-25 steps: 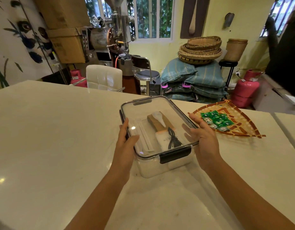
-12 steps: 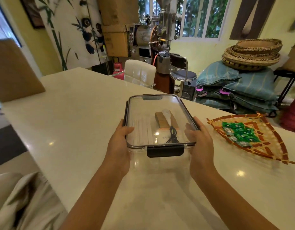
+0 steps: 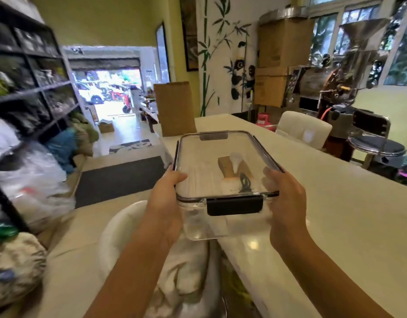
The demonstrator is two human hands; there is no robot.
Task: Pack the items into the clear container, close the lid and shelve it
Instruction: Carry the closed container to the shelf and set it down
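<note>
The clear container [image 3: 211, 157] has its lid on and a black latch [image 3: 234, 205] at its near end. Through the lid I see a brown card [image 3: 225, 165], a black cable [image 3: 244, 183] and white packets. It is lifted off the white table [image 3: 346, 214], held past the table's left edge. My left hand [image 3: 163, 203] grips its left side and my right hand [image 3: 286, 200] grips its right side. A dark metal shelf rack [image 3: 32, 92], full of bagged goods, stands at the far left.
A white chair [image 3: 120, 237] with cloth on it is just below the container. Plastic bags [image 3: 32, 180] pile up by the rack. A brown cardboard piece [image 3: 175, 109] stands on the table's far end. A dark mat [image 3: 120, 180] lies on the floor toward the open doorway.
The container has been lifted off the table and carried left, still in both hands. My view has swung left, bringing the shelf rack into sight; the woven tray is out of frame.
</note>
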